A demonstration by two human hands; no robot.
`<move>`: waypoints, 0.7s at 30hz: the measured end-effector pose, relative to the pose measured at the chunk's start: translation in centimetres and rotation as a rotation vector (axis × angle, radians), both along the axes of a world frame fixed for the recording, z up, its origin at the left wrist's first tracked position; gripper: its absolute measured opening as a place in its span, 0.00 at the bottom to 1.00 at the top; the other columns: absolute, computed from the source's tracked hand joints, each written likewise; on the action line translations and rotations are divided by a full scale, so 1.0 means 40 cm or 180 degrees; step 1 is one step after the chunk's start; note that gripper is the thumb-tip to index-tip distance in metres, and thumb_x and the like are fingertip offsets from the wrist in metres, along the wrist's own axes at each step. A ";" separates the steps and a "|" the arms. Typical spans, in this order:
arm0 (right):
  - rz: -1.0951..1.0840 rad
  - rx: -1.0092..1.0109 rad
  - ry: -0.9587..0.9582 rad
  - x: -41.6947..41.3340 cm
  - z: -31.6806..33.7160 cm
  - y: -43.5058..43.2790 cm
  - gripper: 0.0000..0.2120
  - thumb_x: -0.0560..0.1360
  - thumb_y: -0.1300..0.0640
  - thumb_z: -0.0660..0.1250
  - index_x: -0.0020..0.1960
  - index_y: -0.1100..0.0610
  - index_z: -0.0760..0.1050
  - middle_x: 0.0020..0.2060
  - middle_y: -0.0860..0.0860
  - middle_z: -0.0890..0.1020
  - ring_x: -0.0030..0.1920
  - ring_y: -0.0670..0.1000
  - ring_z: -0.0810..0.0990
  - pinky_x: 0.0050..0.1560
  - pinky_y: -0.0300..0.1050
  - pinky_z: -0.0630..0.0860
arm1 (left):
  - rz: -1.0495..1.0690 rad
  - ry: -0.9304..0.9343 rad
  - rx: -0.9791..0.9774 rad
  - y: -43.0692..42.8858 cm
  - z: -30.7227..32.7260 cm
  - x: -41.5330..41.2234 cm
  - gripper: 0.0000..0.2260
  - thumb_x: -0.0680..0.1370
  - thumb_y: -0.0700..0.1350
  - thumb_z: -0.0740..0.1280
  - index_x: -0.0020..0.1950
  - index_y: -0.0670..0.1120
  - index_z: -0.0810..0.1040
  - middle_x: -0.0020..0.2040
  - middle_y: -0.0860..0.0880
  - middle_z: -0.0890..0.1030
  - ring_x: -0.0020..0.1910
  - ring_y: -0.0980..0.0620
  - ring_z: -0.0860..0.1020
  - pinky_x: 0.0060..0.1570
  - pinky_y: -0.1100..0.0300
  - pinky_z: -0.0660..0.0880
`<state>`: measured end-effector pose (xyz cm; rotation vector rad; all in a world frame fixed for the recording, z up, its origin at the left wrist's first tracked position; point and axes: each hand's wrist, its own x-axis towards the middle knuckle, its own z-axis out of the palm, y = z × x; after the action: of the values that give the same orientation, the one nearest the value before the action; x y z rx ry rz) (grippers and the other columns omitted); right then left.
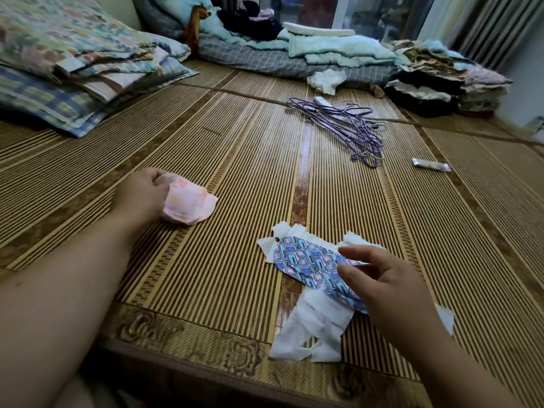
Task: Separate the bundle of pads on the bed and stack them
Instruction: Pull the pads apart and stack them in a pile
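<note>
Gripped in the left hand (141,192): a crumpled pink pad (188,203); the right hand (385,278) hovers open.
Blue patterned pad with white paper wings (309,265) looks light and limp; best pinched at an edge.

On my screen I saw only the person's two arms, both bare from the frame edge down to the fingertips. The left forearm (67,275) looked very broad near the camera and narrowed toward the left hand (141,195); it carried a small dark mark (18,283). The right hand (391,287) showed rounded knuckles and smooth fingers (362,253); the nails I could not make out.
</note>
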<state>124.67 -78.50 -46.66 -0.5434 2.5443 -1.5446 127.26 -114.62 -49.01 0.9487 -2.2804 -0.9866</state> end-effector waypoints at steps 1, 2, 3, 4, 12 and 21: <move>-0.0017 0.0045 -0.0012 -0.001 -0.001 0.006 0.08 0.72 0.55 0.71 0.45 0.41 0.79 0.42 0.44 0.84 0.40 0.38 0.82 0.33 0.31 0.74 | 0.0032 -0.0097 -0.0134 -0.008 -0.007 0.000 0.04 0.77 0.44 0.66 0.50 0.47 0.78 0.41 0.50 0.78 0.36 0.52 0.75 0.29 0.61 0.66; -0.0029 0.0093 -0.0029 -0.001 -0.002 0.011 0.08 0.72 0.54 0.71 0.46 0.41 0.80 0.42 0.43 0.84 0.40 0.37 0.82 0.34 0.30 0.73 | 0.0053 -0.0154 -0.0238 -0.011 -0.011 -0.001 0.04 0.77 0.44 0.65 0.50 0.47 0.78 0.42 0.49 0.78 0.36 0.52 0.75 0.30 0.59 0.66; -0.0044 0.0110 -0.0055 0.000 -0.004 0.017 0.07 0.72 0.54 0.71 0.46 0.42 0.80 0.42 0.44 0.84 0.40 0.37 0.82 0.34 0.30 0.72 | 0.0076 -0.0191 -0.0296 -0.015 -0.014 -0.002 0.06 0.77 0.44 0.64 0.52 0.46 0.78 0.44 0.47 0.79 0.38 0.49 0.75 0.33 0.58 0.68; -0.0076 0.0095 -0.0085 0.000 -0.006 0.023 0.07 0.72 0.55 0.71 0.47 0.43 0.81 0.41 0.45 0.85 0.39 0.37 0.82 0.32 0.29 0.72 | 0.0107 -0.0213 -0.0333 -0.016 -0.015 -0.005 0.08 0.77 0.44 0.64 0.54 0.44 0.78 0.47 0.45 0.80 0.42 0.46 0.75 0.37 0.56 0.69; -0.0209 -0.0016 -0.0332 -0.004 -0.006 0.057 0.07 0.72 0.58 0.71 0.47 0.47 0.81 0.33 0.41 0.85 0.34 0.38 0.82 0.29 0.26 0.71 | -0.0013 -0.0481 -0.0202 -0.001 -0.027 -0.031 0.23 0.76 0.46 0.66 0.70 0.43 0.69 0.67 0.39 0.74 0.65 0.39 0.71 0.62 0.47 0.67; -0.0333 0.0261 -0.0346 -0.014 -0.011 0.080 0.07 0.73 0.55 0.71 0.49 0.46 0.80 0.37 0.43 0.83 0.36 0.36 0.81 0.29 0.30 0.73 | -0.0247 -0.0725 -0.0515 0.014 -0.030 -0.038 0.29 0.74 0.40 0.66 0.75 0.46 0.62 0.72 0.40 0.67 0.70 0.39 0.66 0.65 0.44 0.64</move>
<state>124.10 -75.32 -47.09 -0.3126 2.5767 -1.4507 125.72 -114.06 -50.23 0.9515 -2.5587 -0.7424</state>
